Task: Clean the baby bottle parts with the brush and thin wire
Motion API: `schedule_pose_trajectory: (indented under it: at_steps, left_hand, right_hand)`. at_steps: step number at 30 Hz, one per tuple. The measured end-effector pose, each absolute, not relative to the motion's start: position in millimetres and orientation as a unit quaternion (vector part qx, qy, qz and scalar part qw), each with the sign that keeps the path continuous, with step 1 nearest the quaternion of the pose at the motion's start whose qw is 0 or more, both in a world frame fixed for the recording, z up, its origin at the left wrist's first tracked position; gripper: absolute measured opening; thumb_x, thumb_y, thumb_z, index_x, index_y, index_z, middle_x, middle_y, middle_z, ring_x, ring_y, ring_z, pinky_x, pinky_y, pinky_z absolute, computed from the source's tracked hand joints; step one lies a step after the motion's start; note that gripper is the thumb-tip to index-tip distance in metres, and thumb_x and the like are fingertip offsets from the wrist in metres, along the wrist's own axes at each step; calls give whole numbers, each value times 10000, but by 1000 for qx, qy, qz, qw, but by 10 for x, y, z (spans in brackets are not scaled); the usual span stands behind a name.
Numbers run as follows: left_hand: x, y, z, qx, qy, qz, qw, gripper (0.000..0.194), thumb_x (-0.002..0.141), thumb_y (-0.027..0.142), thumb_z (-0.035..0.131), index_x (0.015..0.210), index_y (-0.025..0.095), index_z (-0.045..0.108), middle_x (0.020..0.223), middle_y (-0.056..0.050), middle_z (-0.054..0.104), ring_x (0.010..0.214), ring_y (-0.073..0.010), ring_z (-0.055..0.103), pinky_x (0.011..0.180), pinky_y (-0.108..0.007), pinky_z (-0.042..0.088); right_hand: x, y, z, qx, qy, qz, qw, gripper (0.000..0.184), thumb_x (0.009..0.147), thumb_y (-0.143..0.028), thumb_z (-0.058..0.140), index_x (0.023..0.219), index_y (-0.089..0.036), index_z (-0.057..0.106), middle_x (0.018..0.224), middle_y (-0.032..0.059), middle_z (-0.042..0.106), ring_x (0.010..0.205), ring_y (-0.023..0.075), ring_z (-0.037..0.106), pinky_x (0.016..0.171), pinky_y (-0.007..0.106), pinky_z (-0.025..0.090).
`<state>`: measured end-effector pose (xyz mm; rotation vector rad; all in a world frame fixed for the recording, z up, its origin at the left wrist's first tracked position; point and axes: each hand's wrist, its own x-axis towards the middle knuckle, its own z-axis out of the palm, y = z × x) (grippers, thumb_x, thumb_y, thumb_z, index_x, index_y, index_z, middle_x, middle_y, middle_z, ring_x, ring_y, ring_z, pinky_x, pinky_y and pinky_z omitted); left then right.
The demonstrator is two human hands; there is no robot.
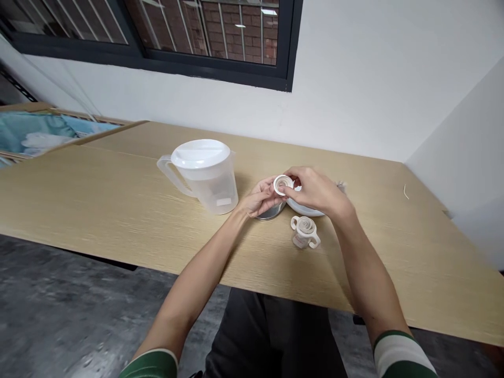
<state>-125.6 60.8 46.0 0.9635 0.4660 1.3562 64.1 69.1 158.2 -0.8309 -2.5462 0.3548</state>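
Between my two hands is a small round white piece (283, 185) with a pale ringed inside facing up. My left hand (263, 196) grips it from the left, fingers closed around its side. From the right, my right hand (315, 190) pinches its rim with thumb and fingers. Below my left hand lies a round metal dish or lid (271, 212), partly hidden. A white bowl-like dish (305, 210) shows under my right hand, mostly covered. Closer to me stands a small white two-handled cup (304, 232) with a spiral pattern on top.
A translucent lidded pitcher (205, 176) stands left of my hands, its handle pointing left. The wooden table (118, 199) reaches the wall below a dark-framed window. A box (51, 128) with blue and white bags is at the far left. A thin pale strip (406, 192) lies at right.
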Motion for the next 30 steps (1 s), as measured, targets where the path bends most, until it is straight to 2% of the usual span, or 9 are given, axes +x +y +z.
schedule_pose_trajectory:
  at_steps: [3, 6, 11, 16, 23, 30]
  left_hand:
    - [-1229, 591, 460, 413, 207, 595, 657, 693, 526, 304, 973, 1124, 120, 676, 975, -76, 727, 837, -180, 706, 834, -302, 598]
    - [-1208, 570, 476, 398, 202, 598, 666, 668, 509, 316, 978, 1079, 135, 680, 944, -62, 727, 789, -168, 699, 781, -279, 597]
    - [-1216, 562, 495, 395, 187, 593, 676, 632, 511, 310, 975, 1047, 138, 687, 905, -61, 726, 738, -157, 686, 708, -248, 590]
    - [-1217, 562, 500, 401, 163, 588, 683, 609, 541, 294, 965, 1063, 131, 698, 899, -55, 717, 737, -145, 683, 709, -238, 594]
    - [-1234, 564, 490, 381, 177, 601, 680, 606, 573, 271, 948, 1090, 111, 674, 924, -70, 712, 761, -161, 684, 717, -264, 601]
    - [-1240, 554, 517, 394, 166, 606, 671, 580, 566, 295, 952, 1062, 131, 700, 923, -59, 714, 782, -152, 669, 722, -250, 581]
  right_hand:
    - [662, 693, 1595, -299, -919, 139, 217, 182, 908, -332, 594, 935, -185, 698, 853, 53, 710, 741, 171, 593, 651, 281, 378]
    - [695, 725, 1606, -278, -913, 198, 224, 184, 891, -331, 625, 960, -190, 721, 921, 50, 738, 795, 173, 630, 688, 276, 429]
    - [709, 789, 1593, -252, -891, 277, 257, 197, 906, -250, 586, 991, -190, 754, 988, 47, 766, 846, 160, 670, 769, 274, 493]
    - [679, 771, 1578, -262, -889, 258, 272, 186, 888, -226, 598, 910, -186, 779, 917, 40, 774, 795, 159, 675, 749, 279, 499]
    - [647, 712, 1571, -269, -890, 225, 291, 202, 892, -228, 596, 849, -182, 788, 918, 39, 778, 838, 176, 688, 778, 283, 507]
    - [666, 731, 1535, -248, -873, 271, 321, 205, 882, -243, 608, 948, -205, 799, 980, 35, 785, 894, 183, 705, 833, 301, 538]
